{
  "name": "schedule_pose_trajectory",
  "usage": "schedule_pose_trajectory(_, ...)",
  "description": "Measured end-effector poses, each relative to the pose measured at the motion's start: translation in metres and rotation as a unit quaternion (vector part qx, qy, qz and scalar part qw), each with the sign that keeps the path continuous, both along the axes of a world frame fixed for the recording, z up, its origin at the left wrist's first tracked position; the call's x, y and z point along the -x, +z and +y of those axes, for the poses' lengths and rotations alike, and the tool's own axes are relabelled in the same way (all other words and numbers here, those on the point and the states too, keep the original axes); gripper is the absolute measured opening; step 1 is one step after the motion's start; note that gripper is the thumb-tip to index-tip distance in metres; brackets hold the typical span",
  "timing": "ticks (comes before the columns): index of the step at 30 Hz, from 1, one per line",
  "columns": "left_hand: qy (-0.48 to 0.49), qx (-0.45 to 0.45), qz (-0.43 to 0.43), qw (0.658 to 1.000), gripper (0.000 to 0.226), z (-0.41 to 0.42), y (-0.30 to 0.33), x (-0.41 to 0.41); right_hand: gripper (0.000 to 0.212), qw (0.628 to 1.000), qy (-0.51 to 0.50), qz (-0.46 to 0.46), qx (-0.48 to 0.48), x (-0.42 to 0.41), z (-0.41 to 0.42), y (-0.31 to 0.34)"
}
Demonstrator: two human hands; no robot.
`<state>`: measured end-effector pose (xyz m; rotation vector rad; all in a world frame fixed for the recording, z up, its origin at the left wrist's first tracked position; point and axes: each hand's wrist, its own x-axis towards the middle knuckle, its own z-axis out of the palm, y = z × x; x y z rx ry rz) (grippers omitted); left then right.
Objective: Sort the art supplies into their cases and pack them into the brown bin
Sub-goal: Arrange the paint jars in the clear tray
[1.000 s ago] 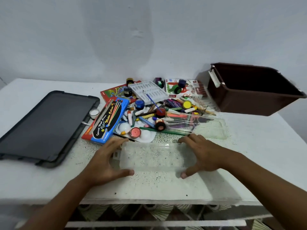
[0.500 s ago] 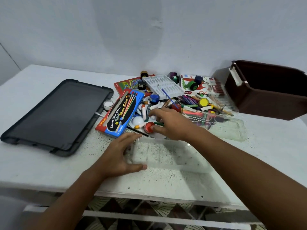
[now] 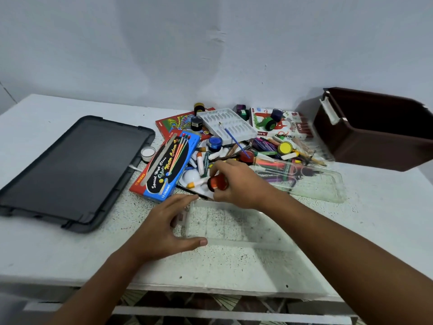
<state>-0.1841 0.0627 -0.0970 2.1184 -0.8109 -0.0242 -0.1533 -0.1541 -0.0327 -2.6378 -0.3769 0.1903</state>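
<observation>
A clear plastic case [image 3: 234, 225] lies open on the white table [image 3: 70, 249] in front of me. My left hand [image 3: 167, 227] holds its left end, thumb along the near edge. Just behind the case, my right hand [image 3: 236, 181] grips a small red paint pot [image 3: 216, 183] lifted off the pile. The pile of art supplies [image 3: 264, 148] holds paint pots, crayons, tubes and a brush. The brown bin [image 3: 379, 134] stands open at the back right.
A dark grey lid [image 3: 70, 170] lies flat at the left. A blue watercolour box [image 3: 168, 164], a white paint tray [image 3: 228, 126], an oil pastels box [image 3: 281, 124] and a second clear case [image 3: 311, 181] sit around the pile.
My right hand left the clear case's right end, reached into the pile and picked up the red paint pot. My left hand stayed on the case.
</observation>
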Motion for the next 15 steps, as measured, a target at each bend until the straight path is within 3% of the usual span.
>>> schedule_pose_trajectory(4,0.018,-0.009,0.005,1.000,0.088,0.000,-0.002,0.001,0.061,0.999,-0.034,0.013,-0.003,0.020,-0.033,0.015)
schedule_pose_trajectory(8,0.032,-0.021,0.017,0.999,0.088,0.001,-0.002,0.003,0.042,0.996,-0.086,-0.009,-0.007,0.040,-0.072,0.021)
schedule_pose_trajectory(15,0.051,-0.053,0.004,0.997,0.088,-0.002,-0.001,0.007,0.031,0.980,-0.147,-0.009,-0.130,0.070,-0.111,0.010)
